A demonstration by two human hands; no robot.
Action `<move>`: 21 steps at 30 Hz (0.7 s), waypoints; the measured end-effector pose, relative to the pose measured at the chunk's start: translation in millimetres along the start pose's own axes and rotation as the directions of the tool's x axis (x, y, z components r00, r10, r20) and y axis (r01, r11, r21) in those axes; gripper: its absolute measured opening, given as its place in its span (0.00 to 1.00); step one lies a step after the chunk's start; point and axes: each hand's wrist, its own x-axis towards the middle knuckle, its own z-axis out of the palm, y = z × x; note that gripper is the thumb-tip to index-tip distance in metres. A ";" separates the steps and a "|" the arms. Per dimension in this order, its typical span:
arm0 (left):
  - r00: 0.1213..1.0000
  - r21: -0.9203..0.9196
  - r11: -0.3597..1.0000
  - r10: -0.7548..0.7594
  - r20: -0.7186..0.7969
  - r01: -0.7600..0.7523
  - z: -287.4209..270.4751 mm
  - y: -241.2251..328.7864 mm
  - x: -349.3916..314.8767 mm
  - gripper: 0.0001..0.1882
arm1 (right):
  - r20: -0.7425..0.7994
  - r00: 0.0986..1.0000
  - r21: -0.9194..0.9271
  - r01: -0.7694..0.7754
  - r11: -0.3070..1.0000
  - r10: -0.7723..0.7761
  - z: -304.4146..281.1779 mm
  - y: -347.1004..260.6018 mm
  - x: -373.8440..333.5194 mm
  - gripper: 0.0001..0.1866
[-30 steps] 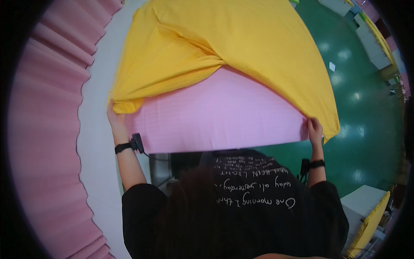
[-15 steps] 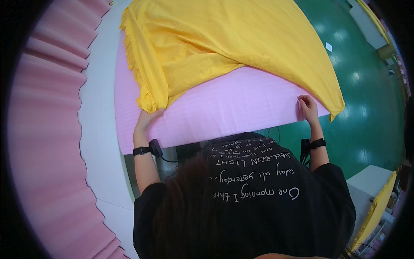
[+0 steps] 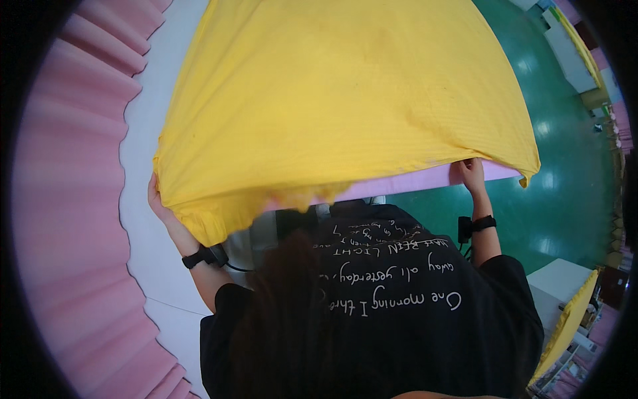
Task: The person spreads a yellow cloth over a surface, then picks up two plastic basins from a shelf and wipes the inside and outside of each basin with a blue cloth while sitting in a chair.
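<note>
Pleated pink fabric curtain (image 3: 73, 186) left, glossy green floor (image 3: 555, 126) right. Yellow fabric sheet (image 3: 345, 106) now covers the near-left corner of pink mattress (image 3: 412, 183), bare earlier; right fingers (image 3: 473, 170) pinch its hem, left fingers' (image 3: 154, 190) grip unclear.

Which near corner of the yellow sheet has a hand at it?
The left near corner: the left hand is there. The right near corner has none; the right hand is inward of it.
</note>
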 end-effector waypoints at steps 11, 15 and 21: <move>0.984 0.023 0.998 -0.054 -0.169 0.059 -186.3 -71.8 -21.7 0.26 | 0.144 0.961 0.940 -0.207 0.272 0.234 26.3 -42.1 -42.5 0.16; 0.987 -0.057 0.997 0.034 -0.154 -0.043 -162.8 -59.9 -23.1 0.26 | 0.215 0.922 0.953 -0.126 -0.274 0.322 22.7 -29.4 -32.3 0.19; 0.976 -0.063 0.998 -0.002 -0.219 -0.012 -160.7 -56.4 -17.3 0.25 | 0.126 0.863 0.965 0.007 -0.261 0.488 23.0 -42.5 -13.7 0.24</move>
